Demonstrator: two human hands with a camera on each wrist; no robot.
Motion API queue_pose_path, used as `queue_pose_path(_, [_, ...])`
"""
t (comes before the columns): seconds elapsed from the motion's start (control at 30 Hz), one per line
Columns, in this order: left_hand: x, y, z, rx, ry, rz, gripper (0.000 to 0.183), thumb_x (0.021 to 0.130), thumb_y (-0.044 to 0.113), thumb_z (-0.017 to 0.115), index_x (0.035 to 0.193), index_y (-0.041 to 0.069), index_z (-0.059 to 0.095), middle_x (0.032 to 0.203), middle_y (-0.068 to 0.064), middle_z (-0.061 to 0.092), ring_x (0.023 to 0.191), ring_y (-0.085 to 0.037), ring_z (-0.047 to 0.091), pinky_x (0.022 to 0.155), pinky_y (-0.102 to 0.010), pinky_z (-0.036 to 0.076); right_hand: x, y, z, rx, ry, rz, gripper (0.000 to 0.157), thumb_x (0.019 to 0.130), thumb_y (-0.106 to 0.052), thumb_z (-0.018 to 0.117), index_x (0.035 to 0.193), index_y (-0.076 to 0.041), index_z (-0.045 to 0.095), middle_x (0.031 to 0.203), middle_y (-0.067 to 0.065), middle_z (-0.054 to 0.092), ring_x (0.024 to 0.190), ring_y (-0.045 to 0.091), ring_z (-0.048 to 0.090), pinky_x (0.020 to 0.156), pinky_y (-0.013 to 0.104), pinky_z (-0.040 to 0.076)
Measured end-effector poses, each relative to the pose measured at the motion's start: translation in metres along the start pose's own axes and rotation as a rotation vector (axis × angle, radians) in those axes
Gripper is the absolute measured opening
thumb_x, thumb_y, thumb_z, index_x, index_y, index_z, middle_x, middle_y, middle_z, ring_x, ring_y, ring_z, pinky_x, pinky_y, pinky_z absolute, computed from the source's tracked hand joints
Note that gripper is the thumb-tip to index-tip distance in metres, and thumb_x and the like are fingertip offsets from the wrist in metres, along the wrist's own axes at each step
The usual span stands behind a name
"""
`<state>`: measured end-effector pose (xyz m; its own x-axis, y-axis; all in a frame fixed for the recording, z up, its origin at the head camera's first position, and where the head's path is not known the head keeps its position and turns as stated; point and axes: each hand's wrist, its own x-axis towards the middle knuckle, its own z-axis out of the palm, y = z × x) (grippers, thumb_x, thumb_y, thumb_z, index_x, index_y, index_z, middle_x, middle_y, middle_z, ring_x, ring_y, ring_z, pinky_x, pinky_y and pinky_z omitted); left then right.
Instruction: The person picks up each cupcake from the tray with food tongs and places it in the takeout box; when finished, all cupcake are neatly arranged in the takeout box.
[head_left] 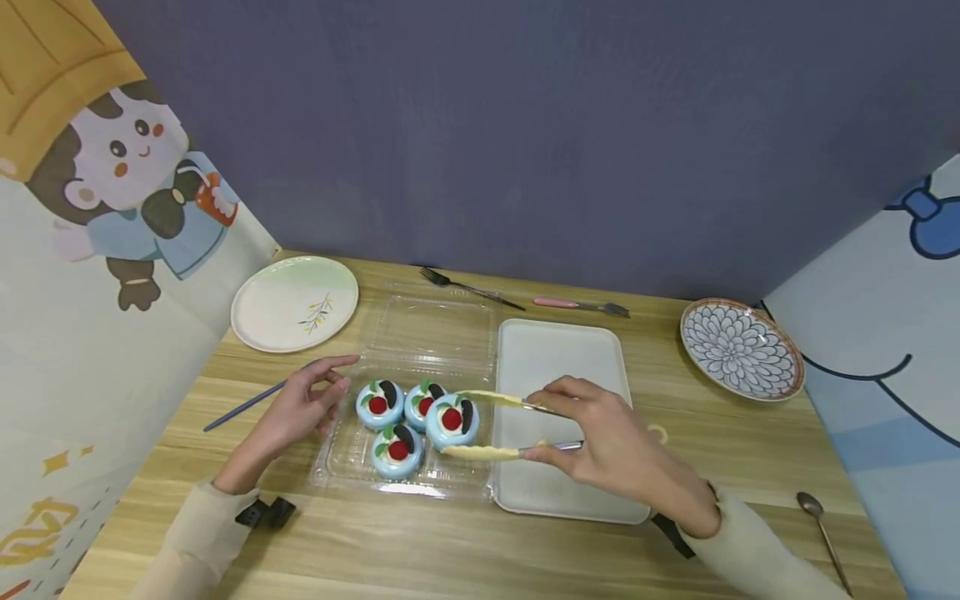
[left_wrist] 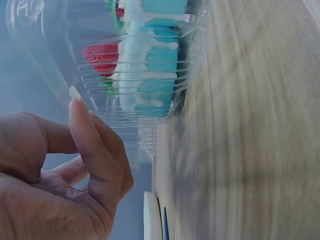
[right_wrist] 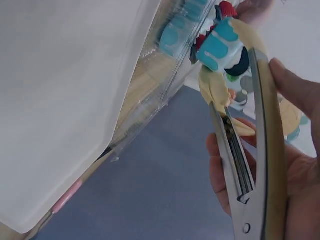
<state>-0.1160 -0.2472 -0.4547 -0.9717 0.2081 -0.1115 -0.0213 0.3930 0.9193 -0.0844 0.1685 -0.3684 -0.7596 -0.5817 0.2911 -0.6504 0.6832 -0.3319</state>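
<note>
My right hand [head_left: 611, 437] grips a pair of tongs [right_wrist: 271, 150] with cream-colored tips and metal arms. Between the tips is a small blue cake [right_wrist: 217, 46], topped with a red berry, green leaf and dark cookie. It appears raised at the right of the clear plastic container [head_left: 457, 479]. Three similar cakes [head_left: 397, 458] sit inside that container, whose hinged lid [head_left: 431, 329] lies back behind it. At the container's left side, my left hand [head_left: 300, 404] has loosely bent fingers, one fingertip right at the clear wall [left_wrist: 55, 65] in the left wrist view.
Right of the container lies a white rectangular tray [head_left: 562, 354], partly under my right hand. An oval plate [head_left: 277, 304] is back left, a patterned plate [head_left: 742, 350] back right. Two forks, black [head_left: 472, 288] and pink-handled [head_left: 558, 302], a spoon [head_left: 825, 533] and a blue utensil [head_left: 240, 408] surround them.
</note>
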Motion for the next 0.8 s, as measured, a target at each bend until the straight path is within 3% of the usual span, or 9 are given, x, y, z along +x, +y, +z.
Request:
queue_pose_path(0.47, [-0.002,0.003,0.001,-0.010,0.006,-0.017,0.042,0.102,0.011,0.052,0.144,0.011,0.046,0.105,-0.026,0.051,0.057,-0.012,0.055,0.042,-0.034,0.053,0.020,-0.016,-0.009,-0.107,-0.237,-0.093,0.050,0.075,-0.054,0.080,0.112,-0.021,0.072,0.106,-0.007,0.065,0.092,0.009,0.063,0.076,0.030,0.057])
queue_pose_path(0.8, [-0.002,0.004,0.001,-0.017,0.009,-0.020,0.043,0.102,0.011,0.051,0.144,0.010,0.046,0.106,-0.025,0.052,0.057,-0.011,0.055,0.042,-0.033,0.053,0.036,-0.023,-0.008,-0.160,-0.325,-0.117,0.051,0.076,-0.053,0.080,0.112,-0.018,0.072,0.104,-0.002,0.067,0.085,0.014,0.063,0.071,0.032,0.057])
